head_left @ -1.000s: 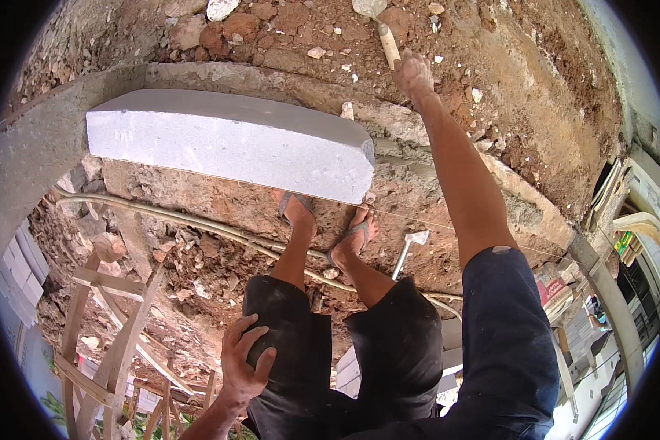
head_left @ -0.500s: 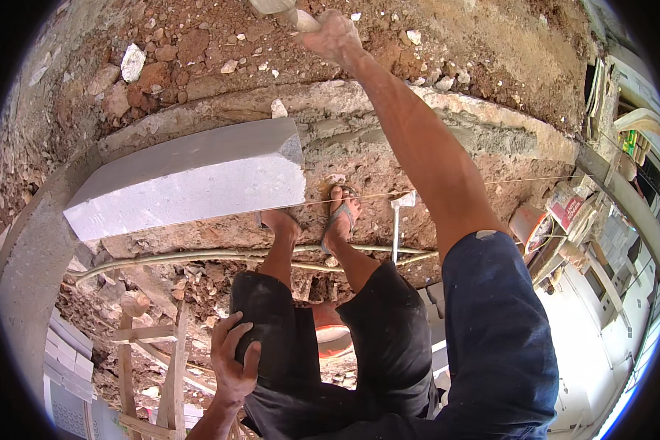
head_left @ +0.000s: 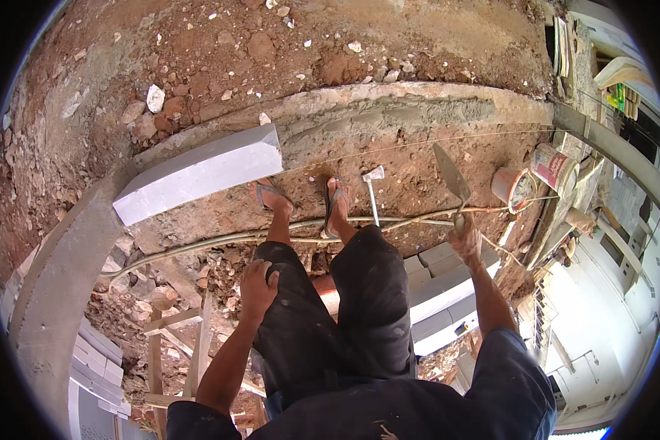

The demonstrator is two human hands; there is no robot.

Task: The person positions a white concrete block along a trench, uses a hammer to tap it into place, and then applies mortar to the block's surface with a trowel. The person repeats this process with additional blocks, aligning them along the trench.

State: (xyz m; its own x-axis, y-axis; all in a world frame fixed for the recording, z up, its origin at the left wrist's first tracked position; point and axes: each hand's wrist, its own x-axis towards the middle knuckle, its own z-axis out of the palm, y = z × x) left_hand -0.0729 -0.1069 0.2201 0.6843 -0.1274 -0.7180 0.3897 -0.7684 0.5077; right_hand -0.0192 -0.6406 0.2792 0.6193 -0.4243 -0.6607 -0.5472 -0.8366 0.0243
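Observation:
My right hand [head_left: 465, 240] is closed round the handle of a pointed trowel [head_left: 451, 174], held out to the right with its grey blade pointing away from me. My left hand [head_left: 258, 290] lies on my left thigh, holding nothing, its fingers stretched over the dark cloth. Ahead to the left, a long pale grey block [head_left: 198, 174] sits along a low concrete footing. Wet grey mortar [head_left: 389, 116] is spread on the footing to the right of the block. A taut string [head_left: 418, 144] runs from the block's near edge towards the right.
A white-headed hammer [head_left: 372, 176] lies by my right foot. Two buckets [head_left: 507, 189] stand at the right. Long thin poles [head_left: 235, 239] cross the ground behind my feet. Blocks are stacked at right [head_left: 440, 290] and left [head_left: 99, 359], near a wooden frame [head_left: 198, 341]. Rubble covers the far soil.
My right hand has come back from the far soil to the right side with the trowel. My left hand has settled on my thigh. The view has shifted as my body straightened.

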